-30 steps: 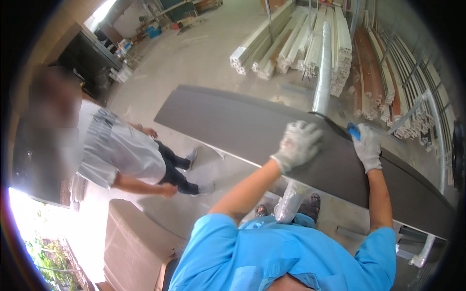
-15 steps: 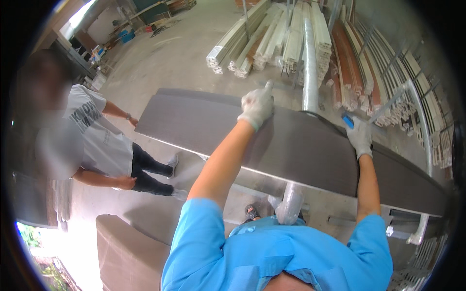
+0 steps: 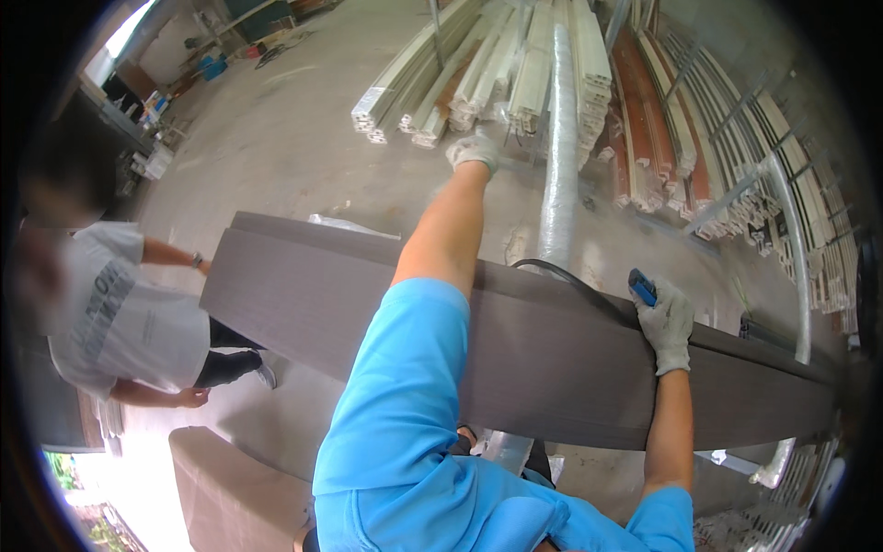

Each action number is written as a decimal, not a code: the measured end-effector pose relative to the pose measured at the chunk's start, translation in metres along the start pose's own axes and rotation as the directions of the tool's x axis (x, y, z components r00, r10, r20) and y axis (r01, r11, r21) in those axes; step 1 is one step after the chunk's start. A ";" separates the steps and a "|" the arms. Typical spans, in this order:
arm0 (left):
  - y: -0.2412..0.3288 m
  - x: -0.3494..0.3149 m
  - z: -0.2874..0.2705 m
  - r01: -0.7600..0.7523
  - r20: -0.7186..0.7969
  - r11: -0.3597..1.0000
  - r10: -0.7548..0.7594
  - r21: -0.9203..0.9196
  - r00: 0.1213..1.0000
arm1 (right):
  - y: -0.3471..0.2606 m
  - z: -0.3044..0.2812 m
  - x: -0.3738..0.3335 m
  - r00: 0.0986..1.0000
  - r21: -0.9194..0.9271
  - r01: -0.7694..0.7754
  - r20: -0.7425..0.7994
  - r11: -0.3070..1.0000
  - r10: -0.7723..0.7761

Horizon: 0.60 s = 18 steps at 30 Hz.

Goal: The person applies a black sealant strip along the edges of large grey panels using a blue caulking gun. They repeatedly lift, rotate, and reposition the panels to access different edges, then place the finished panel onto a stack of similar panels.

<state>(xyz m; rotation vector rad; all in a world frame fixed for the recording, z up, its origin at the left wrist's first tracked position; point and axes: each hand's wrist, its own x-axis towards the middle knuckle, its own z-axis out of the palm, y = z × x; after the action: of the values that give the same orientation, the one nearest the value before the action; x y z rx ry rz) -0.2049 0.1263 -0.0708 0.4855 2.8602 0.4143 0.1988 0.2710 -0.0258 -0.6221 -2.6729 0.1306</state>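
Observation:
A long dark brown panel [image 3: 552,368] lies across in front of me, with a stepped far edge. My left hand [image 3: 474,153], in a pale work glove, reaches past that edge above the floor; nothing shows in it, and at least one finger seems stretched out. At the panel's far edge, right of the middle, my gloved right hand [image 3: 666,324] is closed round a small blue and black hand tool [image 3: 642,287], of a kind I cannot make out. A thin black cord [image 3: 570,280] arches along the far edge towards this hand.
A person in a white shirt [image 3: 138,313] stands at the panel's left end, one hand close to it. Bundles of white profiles [image 3: 478,83] lie beyond, beside a plastic-wrapped post [image 3: 558,166] and racked long strips [image 3: 763,175]. A brown board [image 3: 230,488] stands lower left.
My left hand has moved off the panel and forward beyond its far edge. The panel appears lower and tilted differently in view. My right hand keeps the blue tool.

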 end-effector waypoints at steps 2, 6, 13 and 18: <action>0.001 0.017 0.010 -0.001 -0.027 0.999 0.002 0.036 1.000 | -0.001 -0.001 0.000 1.000 0.008 -0.008 0.026 1.000 0.008; 0.004 0.040 0.021 0.050 -0.044 0.998 -0.049 0.024 0.998 | -0.002 -0.001 0.000 0.997 -0.016 -0.048 0.056 0.999 0.049; 0.000 0.045 0.035 -0.191 0.111 0.971 0.176 0.143 0.978 | 0.003 0.005 -0.001 1.000 0.025 -0.028 0.012 0.999 0.028; 0.001 -0.017 0.048 -0.580 0.841 0.814 0.344 -0.044 0.418 | 0.007 0.007 -0.004 1.000 0.022 -0.008 -0.012 1.000 0.008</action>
<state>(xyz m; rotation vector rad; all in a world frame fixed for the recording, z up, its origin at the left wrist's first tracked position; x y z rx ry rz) -0.1770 0.1328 -0.1128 1.1844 1.7868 -0.1316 0.2019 0.2756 -0.0345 -0.6247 -2.6542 0.1571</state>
